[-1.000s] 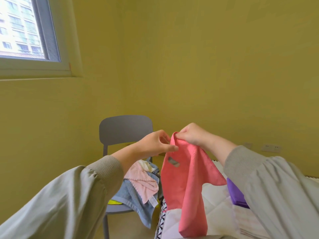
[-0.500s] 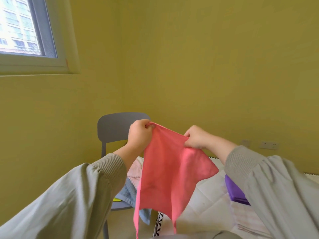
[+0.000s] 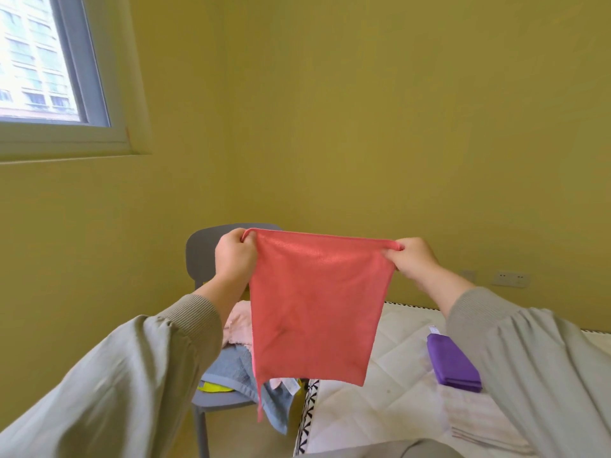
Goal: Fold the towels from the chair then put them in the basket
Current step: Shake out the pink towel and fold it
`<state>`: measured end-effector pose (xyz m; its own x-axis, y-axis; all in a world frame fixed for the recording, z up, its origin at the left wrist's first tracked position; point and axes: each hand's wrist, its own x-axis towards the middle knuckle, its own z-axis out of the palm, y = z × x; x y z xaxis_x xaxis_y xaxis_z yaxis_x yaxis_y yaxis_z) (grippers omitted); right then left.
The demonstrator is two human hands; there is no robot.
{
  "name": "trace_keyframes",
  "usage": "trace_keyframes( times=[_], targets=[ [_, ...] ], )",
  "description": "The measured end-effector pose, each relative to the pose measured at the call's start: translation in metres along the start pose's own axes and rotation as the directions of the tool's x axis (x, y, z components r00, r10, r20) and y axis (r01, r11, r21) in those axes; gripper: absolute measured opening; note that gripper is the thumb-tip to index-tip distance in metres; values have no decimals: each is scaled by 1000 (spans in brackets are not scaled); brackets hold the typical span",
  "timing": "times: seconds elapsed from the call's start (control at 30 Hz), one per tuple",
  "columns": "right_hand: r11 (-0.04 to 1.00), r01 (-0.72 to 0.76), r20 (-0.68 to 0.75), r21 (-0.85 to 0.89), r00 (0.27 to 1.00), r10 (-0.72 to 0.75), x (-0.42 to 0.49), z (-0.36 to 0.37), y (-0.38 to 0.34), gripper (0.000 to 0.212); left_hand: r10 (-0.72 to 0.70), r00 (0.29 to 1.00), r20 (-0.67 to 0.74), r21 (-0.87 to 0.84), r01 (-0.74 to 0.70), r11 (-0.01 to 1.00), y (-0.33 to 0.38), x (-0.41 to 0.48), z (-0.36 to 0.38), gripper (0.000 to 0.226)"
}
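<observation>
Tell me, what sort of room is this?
Most likely a bedroom in a flat: a quilted white mattress lies at the right, a grey chair heaped with towels stands by the yellow wall, and the window looks out on tall apartment blocks.

Daylight enters through the window (image 3: 36, 57) at 10 o'clock; its pane is overexposed. Room evenly bright, shadows soft. Faint sheen along the red towel's (image 3: 314, 309) top. Wide-angle bending at frame edges. Left sleeve (image 3: 109, 385) at 7 o'clock slightly blurred.
</observation>
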<state>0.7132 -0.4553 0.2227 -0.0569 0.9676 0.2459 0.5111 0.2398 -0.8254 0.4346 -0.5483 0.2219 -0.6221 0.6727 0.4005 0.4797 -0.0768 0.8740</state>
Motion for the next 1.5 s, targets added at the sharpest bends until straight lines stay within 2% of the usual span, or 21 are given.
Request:
trace_keyframes(
  times=[0.07,0.13,0.23,0.33,0.43,0.53,0.67,0.77,0.87,0.97,1.03,1.13,1.23,1.3,1.37,1.43,1.5],
  targets=[
    [987,-15,-24,159,1000,19,0,-5,-1,18,-14,1000,7,-11,14,1000,4,-1,0,42],
    [984,-11,-62,176,998,22,0,-10,-4,20,-27,999,17,-7,27,1000,8,0,3,43],
    [992,9,-121,126,993,6,6,-19,-1,31,-40,998,38,15,40,999,14,6,12,44],
    [999,11,-139,37,990,-6,16,-23,12,30,-29,998,61,65,25,998,10,10,31,41],
    [998,-48,-176,-37,984,40,31,-14,39,42,-43,995,87,130,31,991,-10,12,60,39],
    [990,-121,-200,-75,974,104,51,3,79,45,-71,988,138,202,42,978,-38,18,96,36],
    [970,-158,-211,-183,970,118,81,31,137,51,-1,978,209,332,-70,941,-79,31,147,40],
    [936,-195,-226,-294,965,130,109,48,174,49,77,967,243,479,-188,858,-112,42,184,29],
    [909,-262,-247,-325,951,186,139,65,205,42,2,943,333,570,-203,796,-141,52,217,29],
    [927,-309,-215,-213,940,263,165,80,232,38,-89,924,372,611,-171,773,-157,63,242,30],
    [946,-300,-160,-123,947,280,177,88,243,33,-152,911,384,567,-103,817,-163,71,255,23],
    [960,-251,-102,-127,966,239,186,95,245,30,-270,884,382,289,164,943,-172,77,276,29],
    [925,-373,-92,75,921,379,179,96,250,25,-344,851,397,53,353,934,-180,66,288,30],
    [850,-483,-75,210,859,507,164,98,261,27,-432,795,425,-30,489,872,-188,47,291,28],
    [785,-557,-76,270,800,595,144,103,273,33,-575,700,425,-121,673,730,-197,25,291,22],
    [789,-562,-144,248,784,603,118,110,288,22,-673,599,433,-212,794,570,-203,0,285,20],
    [800,-568,-202,192,775,599,92,118,303,16,-703,574,420,-271,819,506,-211,-25,279,20]
  ],
)
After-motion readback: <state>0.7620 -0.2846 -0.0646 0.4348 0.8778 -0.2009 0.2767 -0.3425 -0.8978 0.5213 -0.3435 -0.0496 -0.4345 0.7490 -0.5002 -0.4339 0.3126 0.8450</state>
